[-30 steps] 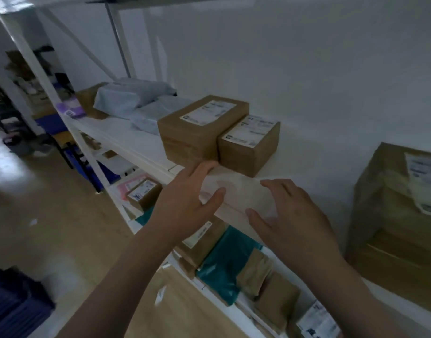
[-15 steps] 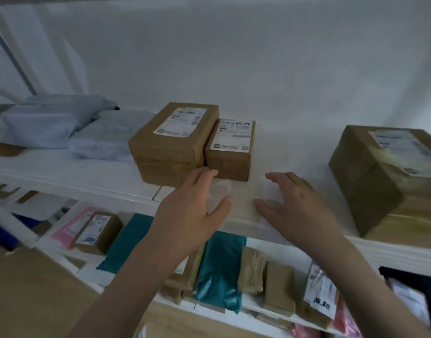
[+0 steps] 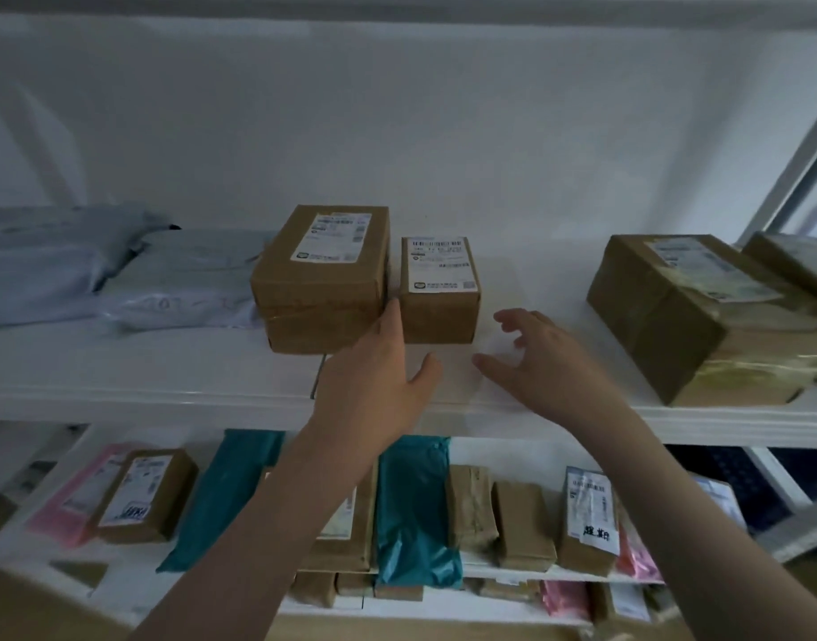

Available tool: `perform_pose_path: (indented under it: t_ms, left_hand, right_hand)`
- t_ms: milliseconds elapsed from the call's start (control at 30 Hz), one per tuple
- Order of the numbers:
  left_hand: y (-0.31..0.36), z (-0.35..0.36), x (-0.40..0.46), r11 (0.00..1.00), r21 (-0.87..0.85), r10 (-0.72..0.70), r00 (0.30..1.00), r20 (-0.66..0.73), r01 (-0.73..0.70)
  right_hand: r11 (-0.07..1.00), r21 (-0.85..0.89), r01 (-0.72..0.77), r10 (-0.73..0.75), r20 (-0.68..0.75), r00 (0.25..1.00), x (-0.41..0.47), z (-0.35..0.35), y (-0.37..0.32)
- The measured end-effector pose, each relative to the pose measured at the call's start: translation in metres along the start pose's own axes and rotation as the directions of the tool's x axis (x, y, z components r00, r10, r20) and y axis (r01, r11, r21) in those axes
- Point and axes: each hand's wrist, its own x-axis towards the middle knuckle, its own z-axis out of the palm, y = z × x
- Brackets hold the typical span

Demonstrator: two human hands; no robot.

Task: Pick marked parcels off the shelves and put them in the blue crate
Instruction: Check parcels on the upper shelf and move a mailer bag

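Left hand: your left hand point(image 3: 378, 381) reaches over the front of the upper shelf point(image 3: 147, 363), fingers straight and together, thumb spread, grasping nothing. Its fingertips lie at the seam between the two labelled boxes; whether they touch the cardboard you cannot tell.
Right hand: your right hand point(image 3: 543, 363) hovers over bare shelf just right of the small box, fingers loosely bent and spread, released, with nothing in it.
Small box: the small cardboard box point(image 3: 439, 293) stands on the upper shelf between your hands, white shipping label on top, its left side against the larger box.
Larger box: the larger cardboard box point(image 3: 321, 279) sits just left of it, also labelled on top.
Grey mailers: two grey poly mailer bags point(image 3: 73, 266) lie at the left end of the same shelf, one partly over the other.
Taped box: a big taped cardboard box point(image 3: 693, 316) sits well apart at the right, turned at an angle.
Lower shelf: the lower shelf point(image 3: 133, 576) carries a pink mailer point(image 3: 68, 497), two teal mailers point(image 3: 413, 506), several brown parcels, and a labelled parcel with handwritten marking point(image 3: 589, 515) at the right.
Blue crate: not visible from the head camera.
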Motion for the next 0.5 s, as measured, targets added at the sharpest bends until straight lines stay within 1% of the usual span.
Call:
perform_pose_path:
  t_ms: [67, 133, 233, 333, 500]
  left_hand:
    - [-0.002, 0.004, 0.009, 1.0, -0.013, -0.009, 1.0, -0.016, 0.009]
    - [-0.004, 0.009, 0.017, 0.998, -0.055, -0.026, 0.999, 0.024, 0.027]
    - [-0.008, 0.017, 0.025, 0.989, -0.148, -0.021, 0.997, 0.069, 0.031]
    - [-0.004, 0.017, 0.021, 0.971, -0.24, -0.004, 0.999, 0.047, 0.015]
    - [0.008, 0.014, -0.007, 0.988, -0.156, -0.016, 0.999, 0.039, 0.022]
  right_hand:
    - [0.999, 0.027, 0.03, -0.031, 0.032, 0.999, 0.012, 0.0, -0.005]
    - [0.996, 0.045, 0.072, -0.074, 0.042, 0.996, 0.02, -0.001, -0.012]
    - [0.99, 0.072, 0.121, -0.122, 0.008, 0.993, 0.023, -0.001, -0.015]
    - [0.988, 0.085, 0.129, -0.129, -0.004, 0.992, 0.015, -0.004, -0.006]
    - [0.991, 0.077, 0.111, -0.11, -0.021, 0.994, -0.018, -0.018, 0.022]
